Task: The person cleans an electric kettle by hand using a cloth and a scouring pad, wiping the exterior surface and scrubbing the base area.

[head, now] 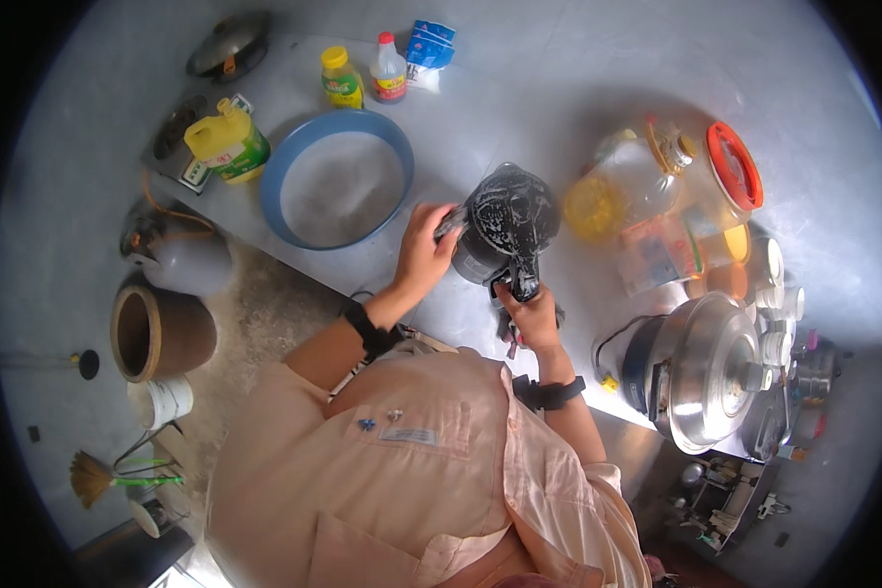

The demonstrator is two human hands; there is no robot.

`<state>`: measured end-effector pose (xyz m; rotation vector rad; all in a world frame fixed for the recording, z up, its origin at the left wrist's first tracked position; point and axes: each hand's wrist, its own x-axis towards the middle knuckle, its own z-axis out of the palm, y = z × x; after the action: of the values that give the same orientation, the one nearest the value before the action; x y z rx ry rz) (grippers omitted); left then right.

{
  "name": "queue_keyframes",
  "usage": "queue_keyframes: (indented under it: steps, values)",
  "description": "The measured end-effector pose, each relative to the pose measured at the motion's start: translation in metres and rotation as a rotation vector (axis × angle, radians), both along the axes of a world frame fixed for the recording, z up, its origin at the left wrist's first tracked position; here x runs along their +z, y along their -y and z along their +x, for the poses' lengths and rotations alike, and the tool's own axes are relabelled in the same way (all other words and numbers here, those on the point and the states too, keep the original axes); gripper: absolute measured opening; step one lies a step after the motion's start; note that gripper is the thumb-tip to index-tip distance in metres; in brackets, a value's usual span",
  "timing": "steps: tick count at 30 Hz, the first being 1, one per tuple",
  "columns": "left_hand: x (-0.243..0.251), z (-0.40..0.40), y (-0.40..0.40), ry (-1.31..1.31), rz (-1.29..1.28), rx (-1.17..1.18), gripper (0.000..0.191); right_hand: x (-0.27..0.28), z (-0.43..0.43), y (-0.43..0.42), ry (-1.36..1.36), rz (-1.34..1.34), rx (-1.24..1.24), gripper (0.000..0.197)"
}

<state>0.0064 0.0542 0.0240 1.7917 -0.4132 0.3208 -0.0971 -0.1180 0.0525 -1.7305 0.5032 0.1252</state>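
A dark electric kettle (511,213), its lid and handle streaked with white suds, stands over the grey countertop in front of me. My right hand (533,316) grips the lower end of its handle. Pressed to the kettle's left side, my left hand (428,246) holds a dark grey scrubbing pad (451,223). A blue round basin (273,180) lies to the left of the kettle. Below my right hand is a crumpled dark cloth (509,332), partly hidden. Whether the kettle's base touches the counter cannot be told.
Beyond the basin stand a yellow-capped bottle (342,79), a red-capped bottle (389,70) and blue packets (431,48). A yellow oil jug (231,147) is at the left. Large clear plastic containers (643,180) and a lidded steel electric pot (713,371) occupy the right.
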Motion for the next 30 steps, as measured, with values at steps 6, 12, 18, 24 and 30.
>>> queue_keyframes:
  steps: [6,12,18,24,30]
  values:
    - [-0.027,-0.02,0.014,-0.02,-0.04,0.001,0.045,0.007,0.0,-0.031,-0.04,-0.004,0.071,0.013]
    - [-0.044,-0.059,0.017,0.016,-0.195,-0.113,0.053,0.006,0.002,-0.037,-0.067,0.049,-0.003,0.01]
    - [-0.034,-0.05,0.023,0.148,-0.329,-0.089,0.052,0.006,0.003,-0.045,0.06,0.078,-0.009,0.012]
    - [-0.069,-0.044,0.035,-0.002,-0.407,0.022,0.036,0.001,0.005,-0.038,0.077,-0.001,0.027,0.015]
    - [-0.093,-0.049,0.052,-0.212,-0.512,0.062,0.036,-0.001,0.014,-0.029,0.088,0.076,0.017,0.009]
